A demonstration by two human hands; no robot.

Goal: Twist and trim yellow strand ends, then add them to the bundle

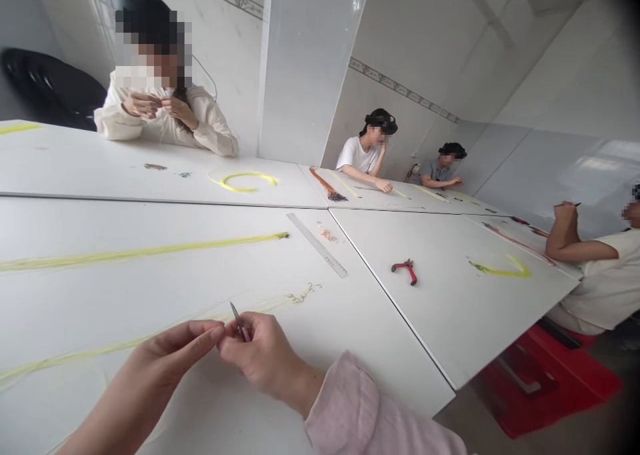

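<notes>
My left hand is closed in a pinch, its thumb and forefinger meeting my right fingertips. What it pinches is too small to make out. Tucked in my right hand is a small pair of scissors, tips pointing up and away from me. That hand's thumb and forefinger are also pressed together, beside the left fingertips. Just beyond both hands, thin yellow lines run across the white table. Small bent hooks lie at the right end of these lines.
Farther out lie a yellow line bundle, a clear ruler and small orange-pink bits. Red-handled pliers rest on the right-hand table. Several people sit around the tables. A red stool stands at right.
</notes>
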